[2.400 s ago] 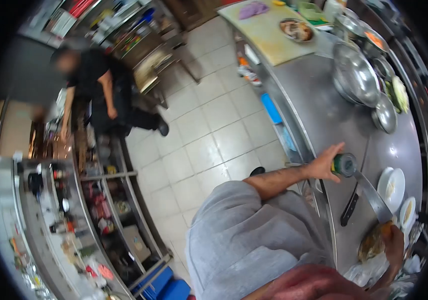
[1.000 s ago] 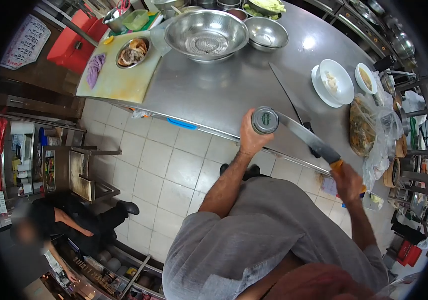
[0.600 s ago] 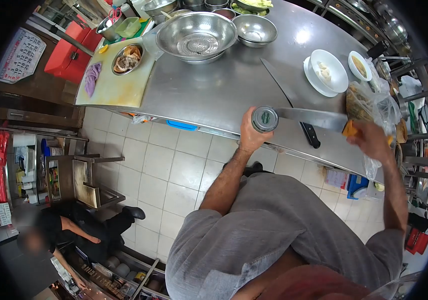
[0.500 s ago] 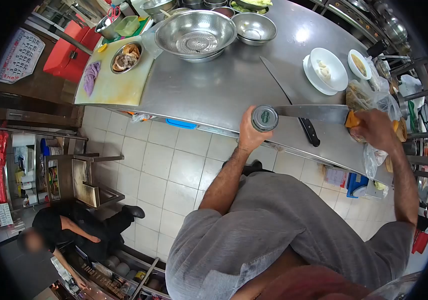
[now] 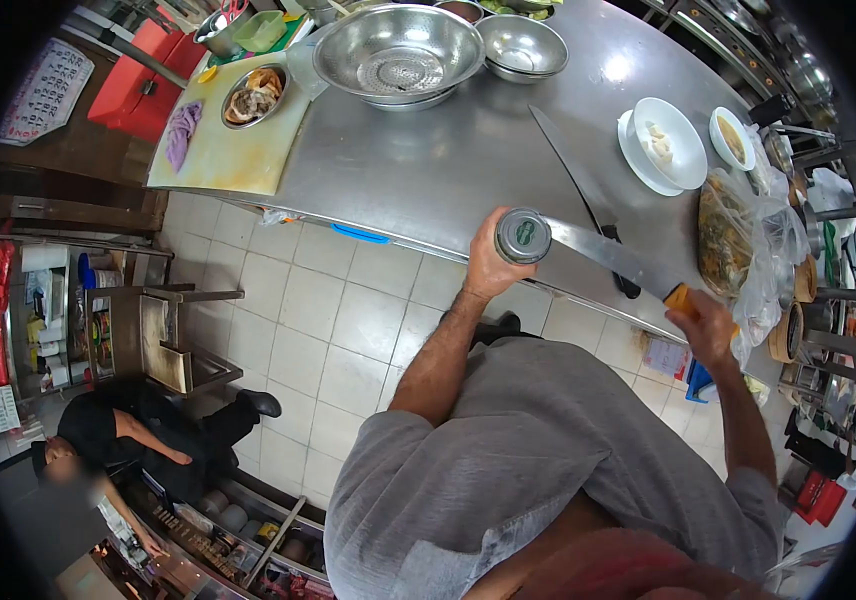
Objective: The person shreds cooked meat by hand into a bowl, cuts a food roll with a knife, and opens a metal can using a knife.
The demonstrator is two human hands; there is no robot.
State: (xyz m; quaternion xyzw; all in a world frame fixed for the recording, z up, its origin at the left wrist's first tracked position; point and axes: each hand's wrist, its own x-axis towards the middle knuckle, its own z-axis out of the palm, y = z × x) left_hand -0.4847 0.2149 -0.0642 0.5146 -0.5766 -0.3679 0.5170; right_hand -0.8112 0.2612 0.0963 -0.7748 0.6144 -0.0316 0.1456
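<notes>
My left hand (image 5: 488,265) is wrapped round a cylindrical can-like container (image 5: 523,236), its round end with a green mark facing up. My right hand (image 5: 708,328) grips the orange handle of a long knife (image 5: 608,255). The broad blade slants up and left, its far end at the container's side; I cannot tell whether they touch. Beneath the blade, a second knife (image 5: 560,158) with a black handle lies on the steel table (image 5: 398,170), its handle partly covered.
White bowls (image 5: 675,142) and a smaller bowl (image 5: 733,138) stand right, beside a plastic bag of food (image 5: 726,235). A large steel bowl (image 5: 398,50) sits at the back. A cutting board (image 5: 238,160) bears meat in a steel bowl (image 5: 253,97). A person (image 5: 148,435) is lower left.
My right hand has moved down and left, away from the bag. The blade has swung from nearly level to a slant, its handle end lower. The container remains in my left hand.
</notes>
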